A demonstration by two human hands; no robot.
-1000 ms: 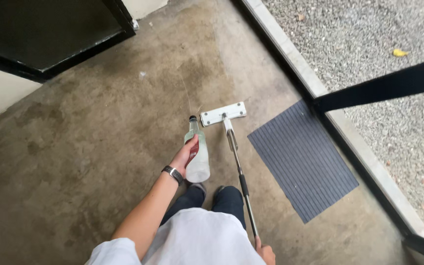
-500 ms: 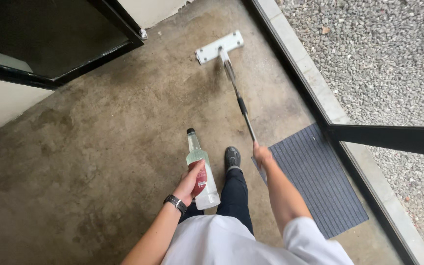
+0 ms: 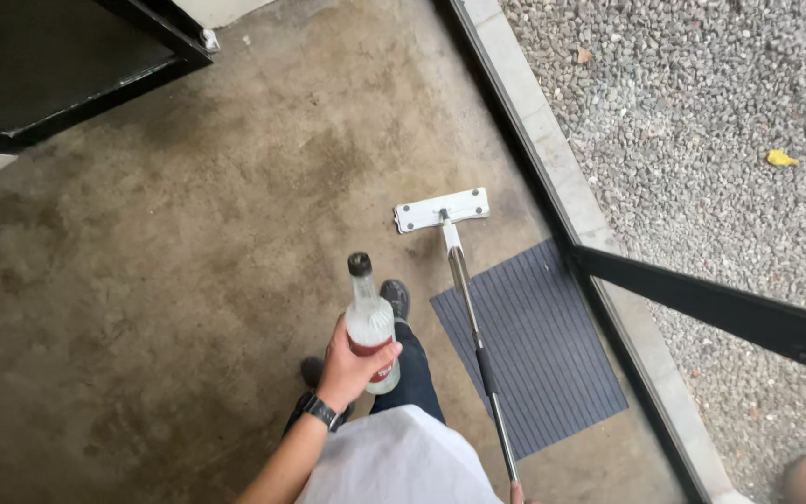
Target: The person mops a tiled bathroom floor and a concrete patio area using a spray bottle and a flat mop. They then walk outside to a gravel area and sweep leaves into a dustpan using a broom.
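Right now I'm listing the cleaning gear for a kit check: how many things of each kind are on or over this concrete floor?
Clear bottle with black cap, in the left hand: 1
Flat mop with metal pole: 1
Grey ribbed mat: 1
Total: 3

The person wears a white short-sleeved top (image 3: pixel 398 467), loose and a little creased, which fills the lower middle of the view. The left forearm is bare below the sleeve. On the left wrist sits a black watch (image 3: pixel 321 411) with a dark, ribbed band that wraps snugly round. The left hand (image 3: pixel 352 364) wears no glove and no ring that can be seen. Below the top show dark blue trousers (image 3: pixel 410 373), plain and narrow at the leg. The shoes (image 3: pixel 396 299) are dark grey or black, low-cut, with a rounded toe; the second one is mostly hidden behind the arm. Of the right hand only a sliver shows at the bottom edge.
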